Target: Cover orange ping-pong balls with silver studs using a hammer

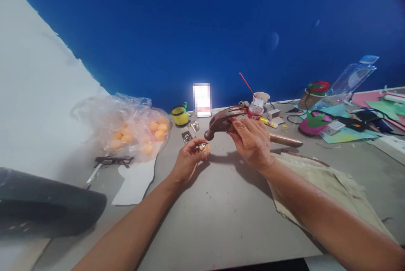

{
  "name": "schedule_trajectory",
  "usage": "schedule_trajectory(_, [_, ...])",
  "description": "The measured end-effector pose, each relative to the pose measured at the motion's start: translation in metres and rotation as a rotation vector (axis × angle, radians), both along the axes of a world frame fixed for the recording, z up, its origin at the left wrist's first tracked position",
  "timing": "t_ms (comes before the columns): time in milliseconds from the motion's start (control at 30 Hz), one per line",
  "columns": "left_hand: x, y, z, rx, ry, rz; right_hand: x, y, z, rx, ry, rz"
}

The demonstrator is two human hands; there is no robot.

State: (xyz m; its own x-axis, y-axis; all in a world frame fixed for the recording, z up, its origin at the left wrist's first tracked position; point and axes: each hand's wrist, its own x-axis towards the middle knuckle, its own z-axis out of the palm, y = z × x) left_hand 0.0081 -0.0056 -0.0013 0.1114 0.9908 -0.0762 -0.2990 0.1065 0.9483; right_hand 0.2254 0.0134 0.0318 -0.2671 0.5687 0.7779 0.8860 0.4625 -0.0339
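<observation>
Deep blue wall (158, 30), white wall (31, 73) leftward, grey tabletop (221, 224).

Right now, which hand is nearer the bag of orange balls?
Left. The left hand is right of the bag, apart from it; the right hand, holding the hammer, is farther right.

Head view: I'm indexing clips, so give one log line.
left hand: holds orange-and-silver ball; right hand: grips hammer; state: hammer near ball

left hand (186, 161): pinching | right hand (253, 142): clenched, higher | forearms (319, 203): converging
</observation>
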Motion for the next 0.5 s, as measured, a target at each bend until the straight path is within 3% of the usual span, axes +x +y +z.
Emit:
schedule_trajectory(167, [0.0002, 0.0001, -0.0025, 0.023, 0.002, -0.004, -0.0017, -0.0009, -0.0039, -0.034, -0.073, 0.076])
schedule_trajectory(333, [-0.0002, 0.0004, -0.0028, 0.005, -0.041, -0.022, 0.0009, 0.0004, -0.0010, -0.068, -0.010, 0.000])
schedule_trajectory(500, [0.0003, -0.0003, -0.0035, 0.017, -0.042, -0.031, -0.0003, 0.0012, -0.0020, -0.099, -0.075, 0.042])
